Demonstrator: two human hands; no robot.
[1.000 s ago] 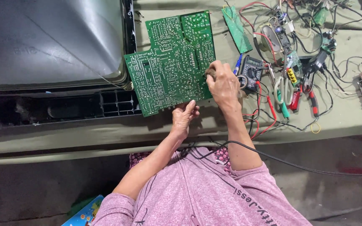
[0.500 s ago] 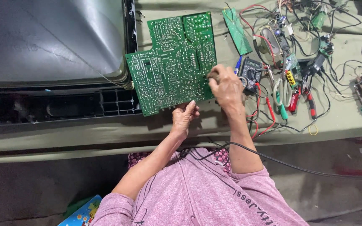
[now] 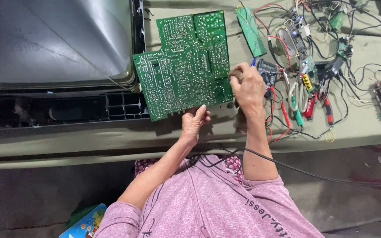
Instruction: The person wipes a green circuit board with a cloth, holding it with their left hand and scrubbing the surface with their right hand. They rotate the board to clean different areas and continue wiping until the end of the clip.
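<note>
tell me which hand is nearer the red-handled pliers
Right. The right hand grips the green circuit board's right edge, just left of the red-handled pliers; the left hand holds its bottom edge, farther away.

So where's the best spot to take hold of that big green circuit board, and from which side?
Probably by its bare edges, as the hands do now: the left hand pinches the bottom edge of the large green circuit board from below, the right hand steadies its lower right edge. The face shown is studded with solder points, and a grey television tube crowds the left side, so coming from below and from the right looks easiest.
</note>
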